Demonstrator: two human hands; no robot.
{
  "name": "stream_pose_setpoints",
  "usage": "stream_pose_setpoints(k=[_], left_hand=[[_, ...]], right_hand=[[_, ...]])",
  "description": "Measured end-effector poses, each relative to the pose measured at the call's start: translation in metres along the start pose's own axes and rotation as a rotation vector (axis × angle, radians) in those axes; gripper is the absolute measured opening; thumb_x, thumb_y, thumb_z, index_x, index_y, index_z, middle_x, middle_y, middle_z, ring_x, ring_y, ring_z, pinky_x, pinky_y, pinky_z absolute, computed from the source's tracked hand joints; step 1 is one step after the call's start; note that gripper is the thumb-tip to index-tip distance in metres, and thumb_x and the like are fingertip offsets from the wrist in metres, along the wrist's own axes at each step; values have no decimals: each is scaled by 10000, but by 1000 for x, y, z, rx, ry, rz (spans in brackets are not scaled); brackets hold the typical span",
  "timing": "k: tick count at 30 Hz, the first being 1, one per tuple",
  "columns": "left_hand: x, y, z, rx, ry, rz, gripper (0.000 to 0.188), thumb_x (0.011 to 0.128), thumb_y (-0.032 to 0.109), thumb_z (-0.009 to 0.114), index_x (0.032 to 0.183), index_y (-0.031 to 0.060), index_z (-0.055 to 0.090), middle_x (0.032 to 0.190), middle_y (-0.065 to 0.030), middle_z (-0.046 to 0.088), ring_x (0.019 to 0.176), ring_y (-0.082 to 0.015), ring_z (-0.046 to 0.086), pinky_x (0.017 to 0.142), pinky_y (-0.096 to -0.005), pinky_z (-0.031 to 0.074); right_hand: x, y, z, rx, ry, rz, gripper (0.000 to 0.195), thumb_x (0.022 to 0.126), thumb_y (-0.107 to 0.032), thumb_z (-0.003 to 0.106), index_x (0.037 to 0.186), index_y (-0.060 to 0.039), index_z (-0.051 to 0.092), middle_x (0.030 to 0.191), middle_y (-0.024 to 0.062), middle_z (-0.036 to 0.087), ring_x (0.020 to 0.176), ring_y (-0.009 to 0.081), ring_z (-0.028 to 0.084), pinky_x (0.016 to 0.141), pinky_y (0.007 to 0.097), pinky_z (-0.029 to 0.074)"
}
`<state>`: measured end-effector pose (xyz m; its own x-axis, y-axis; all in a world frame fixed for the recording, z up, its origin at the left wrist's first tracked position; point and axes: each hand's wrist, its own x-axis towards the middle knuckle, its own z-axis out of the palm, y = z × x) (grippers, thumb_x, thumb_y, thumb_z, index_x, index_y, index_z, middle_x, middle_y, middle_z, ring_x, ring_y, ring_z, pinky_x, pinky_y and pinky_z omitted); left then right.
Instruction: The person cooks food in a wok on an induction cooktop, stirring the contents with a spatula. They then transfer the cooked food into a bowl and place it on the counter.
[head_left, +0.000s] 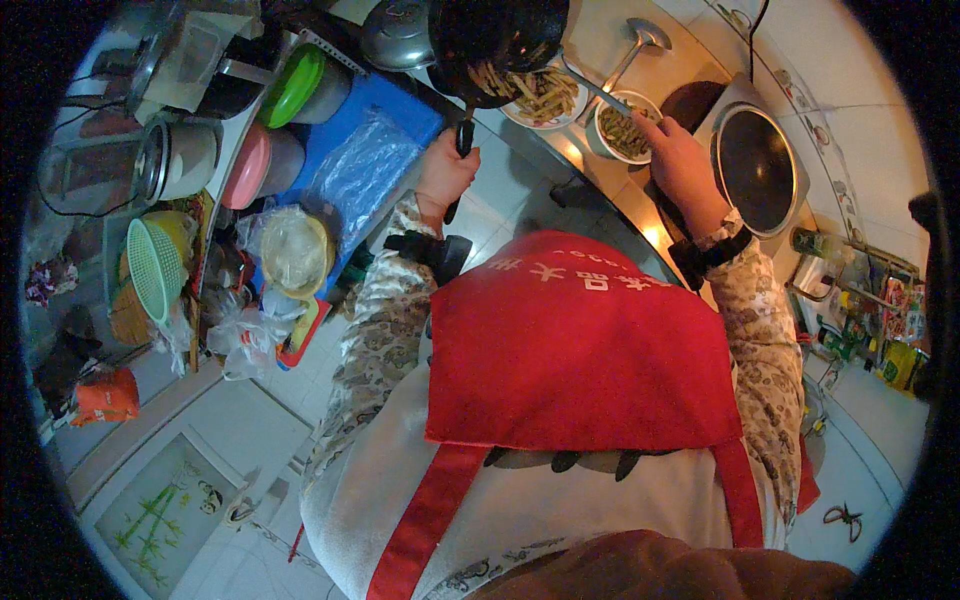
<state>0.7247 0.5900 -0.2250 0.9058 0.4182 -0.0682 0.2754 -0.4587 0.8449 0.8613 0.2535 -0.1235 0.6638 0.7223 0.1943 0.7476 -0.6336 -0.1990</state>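
My left hand (448, 166) grips the black handle of a dark wok (499, 37), tilted over a white plate (571, 118) at the top middle. Cooked food strips (544, 94) lie on the plate, and some are still at the wok's lip. My right hand (679, 161) holds the long handle of a metal utensil (600, 93); its far end is by the wok's edge, partly hidden. Just left of the right hand, a white bowl (601, 147) holds chopped green food (622, 133). Behind it, a metal ladle (646, 37) lies on the counter.
A round dark pan with a metal rim (757, 171) sits at the right. A metal lid (397, 37) is beside the wok. At the left are a blue surface with clear plastic (367, 165), lidded containers (247, 166) and a green colander (154, 271). Bottles (855, 334) stand far right.
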Motion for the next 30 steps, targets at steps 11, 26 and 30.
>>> stream_pose_setpoints(k=[11, 26, 30], left_hand=[[8, -12, 5, 91, 98, 172, 238, 809, 183, 693, 957, 22, 599, 755, -200, 651, 668, -389, 629, 586, -436, 500], [11, 20, -11, 87, 5, 116, 222, 831, 171, 685, 967, 20, 594, 716, -167, 645, 617, -319, 641, 563, -401, 505], [15, 9, -6, 171, 57, 142, 218, 837, 173, 664, 986, 26, 605, 802, -217, 657, 762, -425, 643, 646, -459, 516]], right_hand=[[-9, 1, -24, 212, -61, 177, 513, 822, -36, 600, 1320, -152, 558, 1075, 164, 630, 966, 366, 634, 827, 421, 528], [0, 45, 16, 270, -7, 5, 583, 738, 11, 655, 1286, -176, 588, 1032, 155, 610, 962, 388, 608, 820, 415, 512], [-7, 43, 10, 124, -13, 39, 592, 754, 28, 606, 1289, -225, 589, 1025, 105, 603, 917, 354, 617, 760, 405, 515]])
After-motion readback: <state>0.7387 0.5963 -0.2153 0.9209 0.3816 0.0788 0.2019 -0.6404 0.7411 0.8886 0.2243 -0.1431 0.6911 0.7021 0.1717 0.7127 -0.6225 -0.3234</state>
